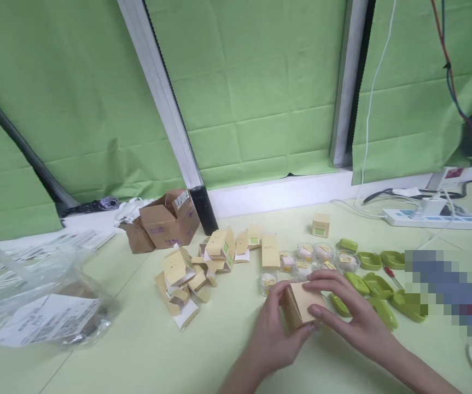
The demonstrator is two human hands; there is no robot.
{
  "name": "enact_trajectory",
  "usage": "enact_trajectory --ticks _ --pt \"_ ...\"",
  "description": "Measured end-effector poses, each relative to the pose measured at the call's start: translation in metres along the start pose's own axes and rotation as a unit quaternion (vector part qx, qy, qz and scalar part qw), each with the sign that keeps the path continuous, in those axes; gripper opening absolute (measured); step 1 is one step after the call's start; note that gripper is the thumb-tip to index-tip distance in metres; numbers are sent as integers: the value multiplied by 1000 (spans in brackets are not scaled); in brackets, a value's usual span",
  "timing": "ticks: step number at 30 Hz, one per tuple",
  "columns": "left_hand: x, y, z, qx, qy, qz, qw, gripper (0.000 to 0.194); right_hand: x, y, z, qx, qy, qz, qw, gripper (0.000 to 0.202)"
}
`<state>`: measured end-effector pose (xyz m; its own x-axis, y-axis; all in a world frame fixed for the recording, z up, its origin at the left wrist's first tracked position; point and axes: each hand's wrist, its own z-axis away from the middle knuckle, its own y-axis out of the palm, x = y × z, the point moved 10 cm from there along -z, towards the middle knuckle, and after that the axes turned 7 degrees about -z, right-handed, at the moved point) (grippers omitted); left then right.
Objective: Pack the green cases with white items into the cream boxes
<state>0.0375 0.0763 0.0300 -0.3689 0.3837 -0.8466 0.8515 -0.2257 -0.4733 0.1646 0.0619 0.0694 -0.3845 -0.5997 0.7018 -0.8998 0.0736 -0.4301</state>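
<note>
A small tan cardboard box (300, 302) is held between my two hands above the table. My left hand (272, 334) wraps its left side and lower edge, the thumb along the near side. My right hand (353, 311) grips it from the right, with fingertips on the far edge and on the top face. What is inside the box cannot be seen. Just beyond it lie several clear plastic packs (287, 262), each with a pale round item and a yellow mark. Several olive-green plastic cases (377, 285) lie to the right of my right hand.
A pile of tan cartons (186, 279), some flaps open, lies left of my hands. One closed carton (320, 225) stands farther back. Behind are a brown cardboard box (170, 221) and a white power strip (436, 219). A clear plastic bag (55, 317) sits left; a red-handled tool (392, 276) lies among the cases.
</note>
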Motion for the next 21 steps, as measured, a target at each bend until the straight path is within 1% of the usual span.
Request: enact_trajectory --ticks 3,6,8,10,11,12,14,15,16,17,18,19,21 --pt "-1 -3 0 -7 11 -10 1000 59 0 2 -1 23 -3 24 999 24" --pt "1 -3 1 -9 15 -15 1000 63 0 9 -1 69 -14 49 996 32" --pt "2 2 0 8 18 -9 1000 55 1 17 2 109 -17 41 993 38" --pt "4 5 0 21 16 8 1000 48 2 21 2 135 -11 10 991 41" --pt "5 5 -1 18 12 22 1000 52 2 19 1 136 -2 -7 991 41" --pt "6 4 -1 12 10 38 999 62 -1 14 -4 125 13 -19 992 40" --pt "7 -4 -3 -14 9 61 998 84 -13 -8 -19 71 57 -17 996 40" --pt "8 -11 -5 -35 6 62 997 84 -25 -26 -29 30 86 2 996 40" --pt "10 -19 -7 -62 1 56 996 75 -36 -47 -40 -18 107 27 994 40" --pt "12 -29 -9 -94 -9 46 994 59 -49 -70 -52 -62 122 60 989 40" --pt "15 -38 -11 -126 -20 36 991 42 -63 -95 -64 -114 141 106 978 40" --pt "18 -47 -12 -154 -28 28 987 31 -78 -114 -75 -137 154 128 970 42" --pt "20 -59 -15 -191 -20 7 981 23 -108 -144 -93 -161 176 164 957 45"
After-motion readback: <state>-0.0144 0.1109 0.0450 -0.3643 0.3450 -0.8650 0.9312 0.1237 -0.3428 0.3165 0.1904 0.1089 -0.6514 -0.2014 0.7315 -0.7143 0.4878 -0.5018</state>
